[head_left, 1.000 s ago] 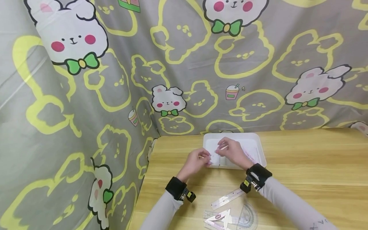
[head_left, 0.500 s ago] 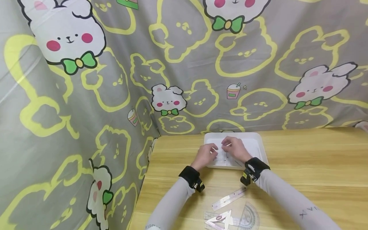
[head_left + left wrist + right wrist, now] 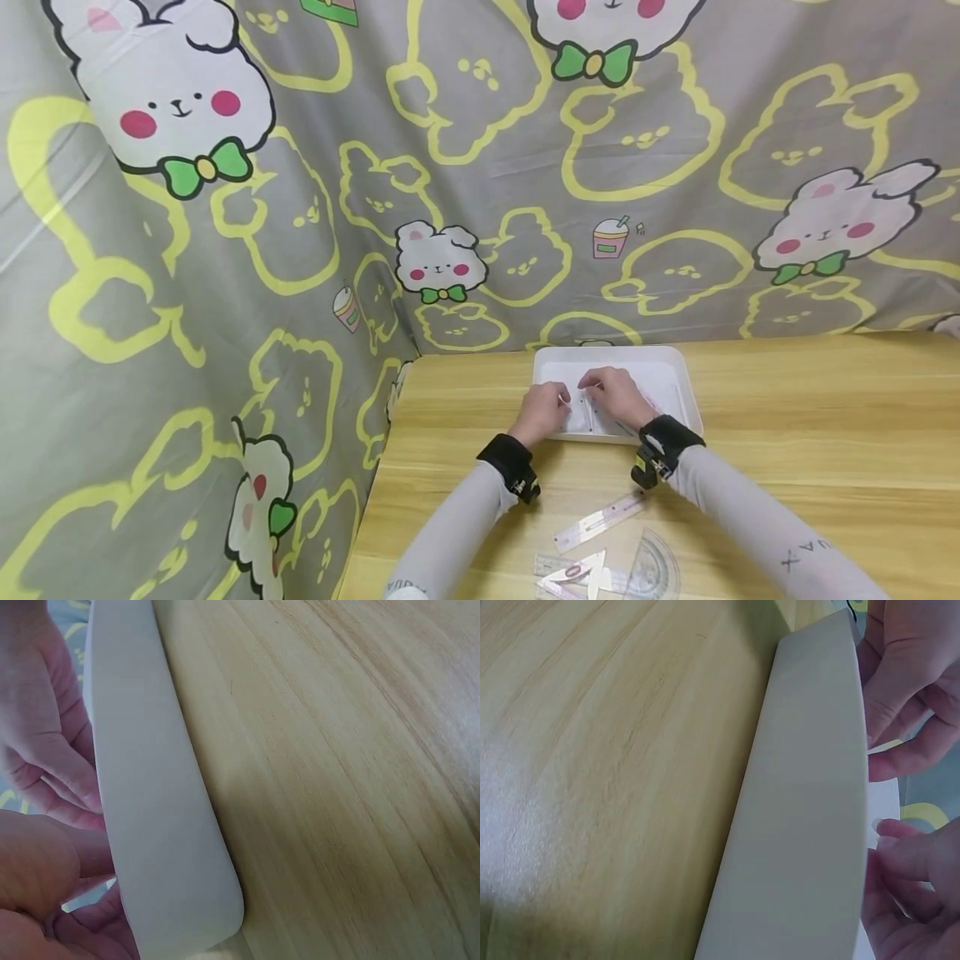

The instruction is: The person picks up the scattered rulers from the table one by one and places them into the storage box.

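A white tray [image 3: 675,383] stands on the wooden table [image 3: 810,433] near the curtain. Both hands are lowered into it. My left hand [image 3: 551,402] has its fingers curled at the left edge of a clear plastic ruler piece [image 3: 587,414] that lies low in the tray. My right hand [image 3: 603,385] grips the same piece from its far right side. In the left wrist view the tray's rim [image 3: 150,787] hides most of the fingers [image 3: 45,892]. The right wrist view also shows the rim [image 3: 810,810], with curled fingers [image 3: 907,885] behind it.
A straight clear ruler [image 3: 600,521], a protractor [image 3: 656,567] and a set square [image 3: 573,575] lie on the table close to me, between my forearms. A grey rabbit-print curtain [image 3: 300,208] hangs behind and to the left of the table.
Both hands have moved from the tray's near edge further into it and sunk lower, taking the clear piece down with them. The left hand closed in toward the right.
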The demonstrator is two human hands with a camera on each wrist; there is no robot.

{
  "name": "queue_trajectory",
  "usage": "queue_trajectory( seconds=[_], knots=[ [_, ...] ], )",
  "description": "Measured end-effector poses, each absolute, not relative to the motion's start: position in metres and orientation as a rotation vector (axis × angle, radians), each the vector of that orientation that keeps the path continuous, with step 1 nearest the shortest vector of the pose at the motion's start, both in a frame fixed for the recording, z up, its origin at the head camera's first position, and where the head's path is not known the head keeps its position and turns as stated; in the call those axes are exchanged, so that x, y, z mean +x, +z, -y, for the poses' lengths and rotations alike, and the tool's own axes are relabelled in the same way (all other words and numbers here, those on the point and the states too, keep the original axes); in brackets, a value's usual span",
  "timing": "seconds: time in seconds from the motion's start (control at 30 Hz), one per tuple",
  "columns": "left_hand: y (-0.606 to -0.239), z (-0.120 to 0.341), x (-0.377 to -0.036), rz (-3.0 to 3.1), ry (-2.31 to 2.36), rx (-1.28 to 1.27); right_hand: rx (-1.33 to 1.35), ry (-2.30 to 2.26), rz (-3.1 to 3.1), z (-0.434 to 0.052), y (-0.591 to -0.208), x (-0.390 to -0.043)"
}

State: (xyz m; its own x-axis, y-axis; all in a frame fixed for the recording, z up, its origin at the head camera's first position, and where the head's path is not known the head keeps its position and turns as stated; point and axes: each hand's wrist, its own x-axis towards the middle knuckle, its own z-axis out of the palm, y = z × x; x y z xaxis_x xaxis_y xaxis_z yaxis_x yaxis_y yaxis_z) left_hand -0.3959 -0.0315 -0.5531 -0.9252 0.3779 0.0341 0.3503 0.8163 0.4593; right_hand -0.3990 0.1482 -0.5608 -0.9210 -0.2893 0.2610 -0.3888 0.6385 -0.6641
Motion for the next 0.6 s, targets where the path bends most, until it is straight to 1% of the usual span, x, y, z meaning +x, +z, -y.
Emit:
queue_trajectory(
  seconds=[0.13, 0.6],
  knots=[
    [-0.554, 0.028, -0.395, -2.957, 0.655, 0.554, 0.559, 1.142, 2.736, -0.149, -0.563, -0.398],
    [-0.556, 0.019, -0.397, -2.980, 0.569, 0.616, 0.563, 1.200, 2.799, -0.149, -0.567, -0.393]
  ],
)
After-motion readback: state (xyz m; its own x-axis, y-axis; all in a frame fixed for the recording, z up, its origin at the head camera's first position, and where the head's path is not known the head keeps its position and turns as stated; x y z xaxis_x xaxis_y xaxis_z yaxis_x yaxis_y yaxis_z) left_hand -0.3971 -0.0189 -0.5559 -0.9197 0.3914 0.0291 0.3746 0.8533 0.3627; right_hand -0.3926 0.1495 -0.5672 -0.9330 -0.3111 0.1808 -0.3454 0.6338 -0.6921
